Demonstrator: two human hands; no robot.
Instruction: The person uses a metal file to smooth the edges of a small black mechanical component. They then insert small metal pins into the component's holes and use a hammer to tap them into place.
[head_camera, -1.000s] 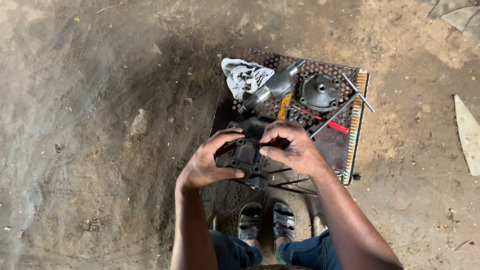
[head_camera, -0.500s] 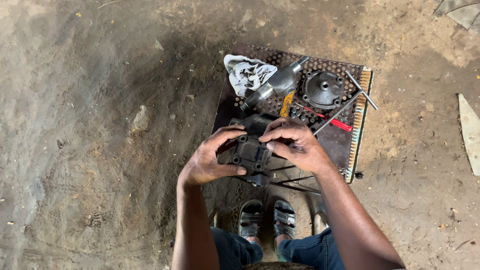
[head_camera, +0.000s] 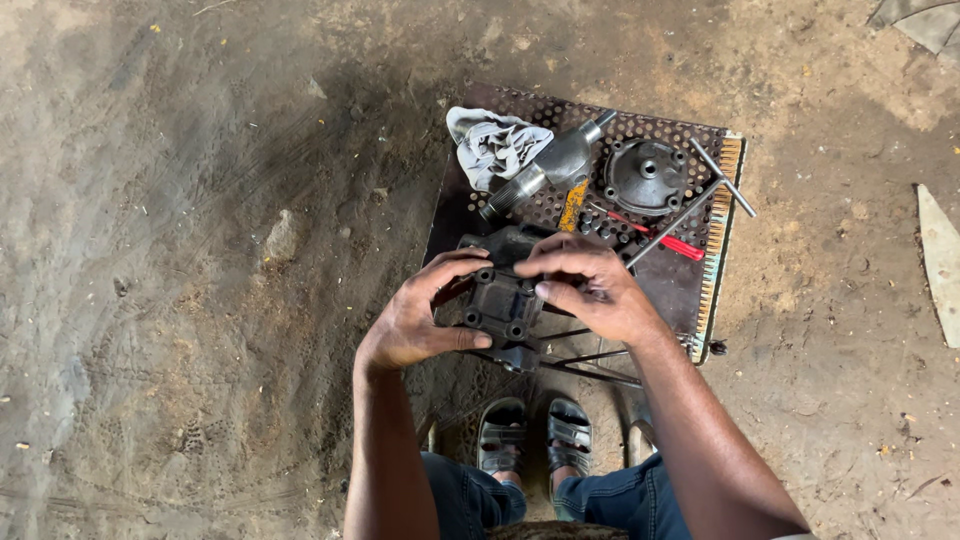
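Observation:
A dark metal engine block (head_camera: 506, 305) with round bolt holes sits at the near edge of a perforated metal sheet (head_camera: 690, 285). My left hand (head_camera: 418, 320) grips its left side, thumb under and fingers over the top. My right hand (head_camera: 590, 290) lies over its right side, fingers curled across the top edge. Thin metal rods (head_camera: 585, 358) stick out from beneath the block toward the right.
On the sheet lie a grey rag (head_camera: 495, 145), a grey cylindrical part (head_camera: 550, 168), a round dark cover (head_camera: 646, 177), a T-handle wrench (head_camera: 690, 205), a red-handled tool (head_camera: 665, 238) and a yellow piece (head_camera: 573, 203). My sandalled feet (head_camera: 535, 435) are below. Dirt ground surrounds everything.
Both hands have kept hold of the block; my fingers shifted slightly over its top. The view moved a little.

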